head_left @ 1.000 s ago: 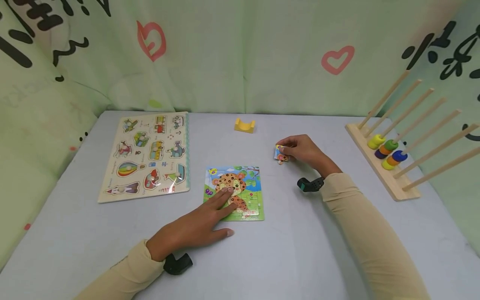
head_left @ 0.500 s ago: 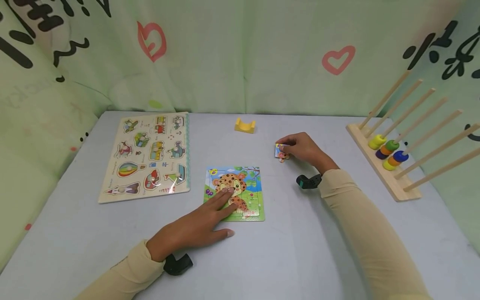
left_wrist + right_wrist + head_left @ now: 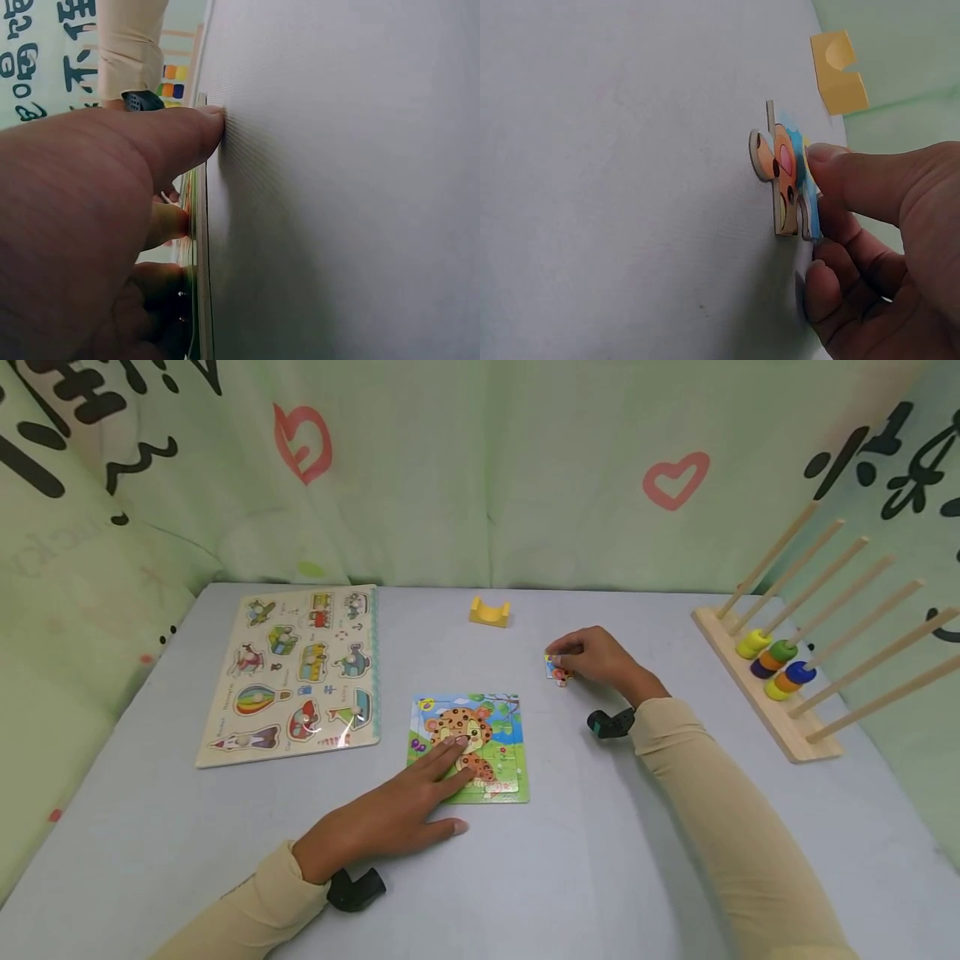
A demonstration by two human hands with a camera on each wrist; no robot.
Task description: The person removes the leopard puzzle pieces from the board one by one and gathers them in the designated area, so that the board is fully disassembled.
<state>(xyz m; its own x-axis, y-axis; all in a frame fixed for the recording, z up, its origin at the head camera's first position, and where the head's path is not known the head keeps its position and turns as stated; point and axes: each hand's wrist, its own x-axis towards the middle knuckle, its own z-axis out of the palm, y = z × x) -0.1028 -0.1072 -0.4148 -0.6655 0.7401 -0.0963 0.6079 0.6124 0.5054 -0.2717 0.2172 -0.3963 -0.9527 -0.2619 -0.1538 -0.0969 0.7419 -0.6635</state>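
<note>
My left hand [image 3: 393, 806] lies over a square leopard jigsaw puzzle [image 3: 507, 727], its fingers spread on the picture and its thumb resting on the table beside the lower edge. In the left wrist view the thumb [image 3: 180, 135] shows large against the cloth, with the board's thin edge behind it. Farther right, my right hand [image 3: 600, 658] pinches a small puzzle piece [image 3: 784, 176] by its blue side, thumb on top. An orange, spotted part with a pink ear shows on it. The piece stays close over the table, and other fingers curl beneath the hand.
A wooden vehicle puzzle board [image 3: 296, 681] lies at the left. A yellow curved block [image 3: 489, 612] sits near the back edge. On the right stands a wooden peg rack [image 3: 780, 693] with several coloured beads. Green printed curtains [image 3: 487, 468] surround the table.
My right hand has shifted slightly left and back with the puzzle piece between its fingers. My left hand stays in place on the leopard puzzle.
</note>
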